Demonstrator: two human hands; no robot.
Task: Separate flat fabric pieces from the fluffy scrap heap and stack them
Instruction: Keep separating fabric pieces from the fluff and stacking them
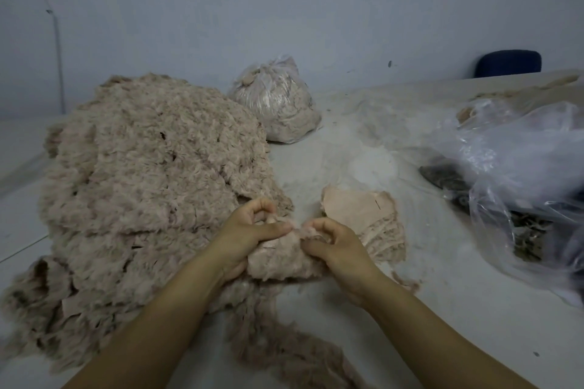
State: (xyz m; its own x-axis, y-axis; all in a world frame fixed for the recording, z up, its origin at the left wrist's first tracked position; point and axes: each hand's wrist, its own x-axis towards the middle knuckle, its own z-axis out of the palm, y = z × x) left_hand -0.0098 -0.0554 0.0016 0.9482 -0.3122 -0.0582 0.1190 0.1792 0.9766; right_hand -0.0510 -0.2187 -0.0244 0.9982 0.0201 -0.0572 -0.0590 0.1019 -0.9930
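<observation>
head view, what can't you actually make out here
- Fabric piece: head view; left hand and right hand cover its top edge, so its outline is unclear.
- Flat stack: piece count unreadable, layers overlap.
- Dark items: crumpled clear plastic bag veils them.
- Tied bag: contents blurred by plastic.
- Fluffy scrap heap: its far side is hidden by its own bulk.

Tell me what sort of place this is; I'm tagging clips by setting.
Probably a textile or plush-toy workshop: a big heap of fluffy beige fabric scraps on a pale worktable, a tied clear plastic bag of scraps, a stack of flat pinkish pieces.
</observation>
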